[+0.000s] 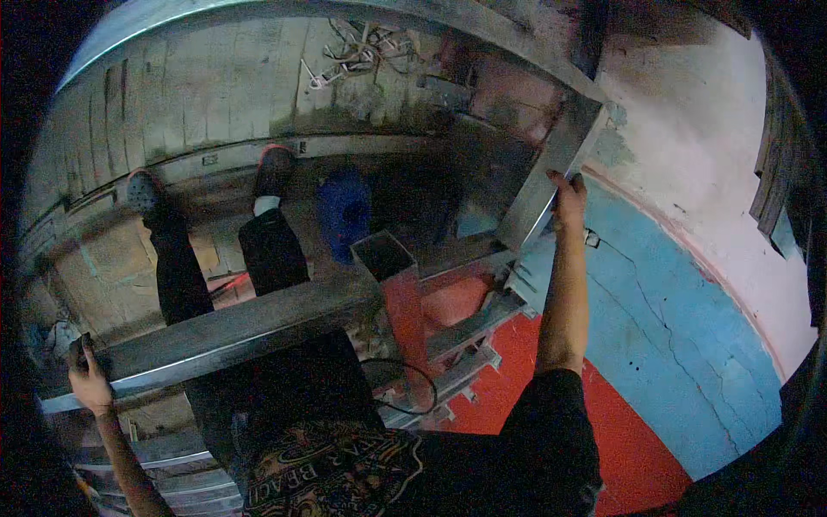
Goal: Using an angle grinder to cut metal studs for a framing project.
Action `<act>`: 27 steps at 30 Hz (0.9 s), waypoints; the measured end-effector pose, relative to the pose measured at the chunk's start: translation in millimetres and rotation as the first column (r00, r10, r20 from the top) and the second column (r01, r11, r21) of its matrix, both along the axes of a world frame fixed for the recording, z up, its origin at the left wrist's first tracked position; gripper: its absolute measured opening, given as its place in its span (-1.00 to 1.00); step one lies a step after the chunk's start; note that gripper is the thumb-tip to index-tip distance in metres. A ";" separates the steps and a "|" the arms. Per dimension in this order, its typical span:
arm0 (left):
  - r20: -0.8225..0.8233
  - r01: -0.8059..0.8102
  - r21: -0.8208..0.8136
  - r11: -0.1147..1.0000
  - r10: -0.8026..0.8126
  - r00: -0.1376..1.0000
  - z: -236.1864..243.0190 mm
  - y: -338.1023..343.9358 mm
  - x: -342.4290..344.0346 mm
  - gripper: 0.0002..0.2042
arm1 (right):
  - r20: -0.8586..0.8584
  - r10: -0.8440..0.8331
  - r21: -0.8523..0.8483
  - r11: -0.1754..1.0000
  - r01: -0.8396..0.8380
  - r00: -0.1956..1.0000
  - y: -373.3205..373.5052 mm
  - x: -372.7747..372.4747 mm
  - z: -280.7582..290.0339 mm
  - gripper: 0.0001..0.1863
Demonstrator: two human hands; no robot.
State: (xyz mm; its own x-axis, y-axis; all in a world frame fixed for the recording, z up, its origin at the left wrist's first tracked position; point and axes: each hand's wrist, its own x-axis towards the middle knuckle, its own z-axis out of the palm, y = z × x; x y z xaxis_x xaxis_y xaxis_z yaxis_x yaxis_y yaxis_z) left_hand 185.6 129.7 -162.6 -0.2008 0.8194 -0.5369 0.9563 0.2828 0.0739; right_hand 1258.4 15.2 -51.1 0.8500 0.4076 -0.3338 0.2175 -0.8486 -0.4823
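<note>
A large frame of square metal tubing spans the view in front of my body. My left hand (90,376) is wrapped round the left end of its near grey tube (233,336). Far to the right, my right hand (568,196) grips the edge of the short side tube (560,155), fingers curled over it. The frame's long far tube (336,7) arcs along the top of the picture. Close to the middle, an open-ended square tube (401,297), grey and reddish, stands near the near tube; whether they are joined I cannot tell.
Beyond the near tube are my legs in dark trousers and dark shoes (274,165). A blue container (343,211) stands beside them. Tangled wires and white hooks (353,56) lie farther off. At right are a red surface (517,379) and a cracked blue-and-white wall (655,319).
</note>
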 end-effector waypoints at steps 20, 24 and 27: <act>0.049 0.018 0.073 0.997 -0.021 0.999 19.4 12.8 49.8 -0.60 | 0.360 0.321 -0.069 0.945 -0.318 0.876 3.1 -22.3 -16.3 -0.18; 0.015 -0.010 0.012 1.000 0.010 1.000 36.6 21.1 72.0 -0.63 | 0.338 0.206 0.041 0.972 -0.233 0.919 13.5 -66.2 -30.7 -0.09; 0.019 0.066 0.102 0.993 -0.068 0.997 42.7 24.7 83.7 -0.65 | 0.428 0.451 -0.129 0.888 -0.441 0.783 14.5 -79.5 -22.7 -0.13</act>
